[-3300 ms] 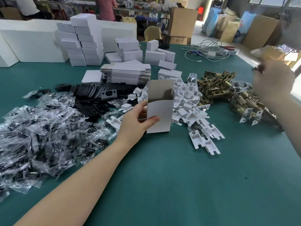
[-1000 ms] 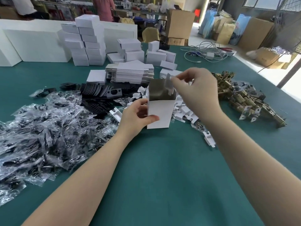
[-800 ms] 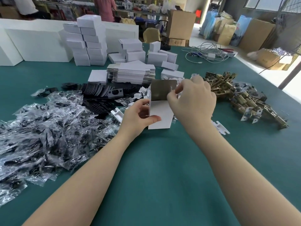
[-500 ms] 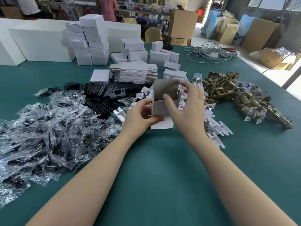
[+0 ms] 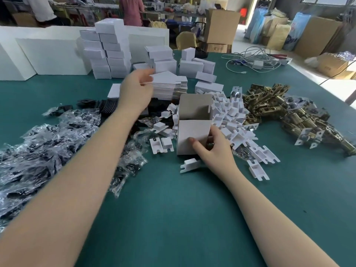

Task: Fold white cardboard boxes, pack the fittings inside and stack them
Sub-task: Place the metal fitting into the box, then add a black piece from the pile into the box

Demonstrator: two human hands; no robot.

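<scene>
An open white box [image 5: 193, 135] stands upright on the green desk [image 5: 183, 209], its top flaps raised, between the heap of white plastic fittings [image 5: 234, 120] and the bagged black parts [image 5: 50, 143]. The right hand [image 5: 212, 149] grips it low at its right corner — thumb on the front face, fingers curled round the side. The left hand [image 5: 135, 93] is lifted off the box, blurred, over the stack of flat box blanks [image 5: 169, 86]; I cannot tell whether its fingers hold anything. Brass fittings [image 5: 292, 116] lie to the right, and finished boxes [image 5: 107, 49] are stacked at the back.
</scene>
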